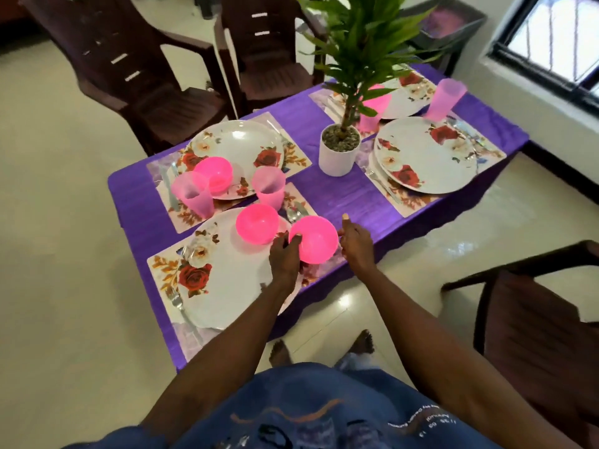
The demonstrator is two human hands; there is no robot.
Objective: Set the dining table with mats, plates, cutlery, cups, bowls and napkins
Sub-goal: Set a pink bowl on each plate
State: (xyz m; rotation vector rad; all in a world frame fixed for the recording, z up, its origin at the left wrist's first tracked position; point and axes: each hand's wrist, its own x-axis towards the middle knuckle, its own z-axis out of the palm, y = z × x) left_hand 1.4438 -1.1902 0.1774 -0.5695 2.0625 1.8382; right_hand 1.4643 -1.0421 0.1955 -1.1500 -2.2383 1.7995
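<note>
A pink bowl (pixel 316 239) is held between my hands above the near edge of the purple table (pixel 340 192). My left hand (pixel 285 257) grips its left rim with curled fingers. My right hand (pixel 355 243) touches its right side, thumb raised. A second pink bowl (pixel 257 223) sits on the near floral plate (pixel 233 280), which lies on a floral mat (pixel 162 270) with a fork (pixel 176 303). The far left plate (pixel 240 144) carries another pink bowl (pixel 214 174); pink cups (pixel 194 194) (pixel 269 187) stand close by.
A potted plant (pixel 338 150) stands mid-table. The right side has two more plates (pixel 424 153) (pixel 408 95) on mats, a pink cup (pixel 442 98) and a pink bowl (pixel 377 100). Dark chairs (pixel 136 82) (pixel 265 50) (pixel 544 325) surround the table. A window (pixel 557 37) is at far right.
</note>
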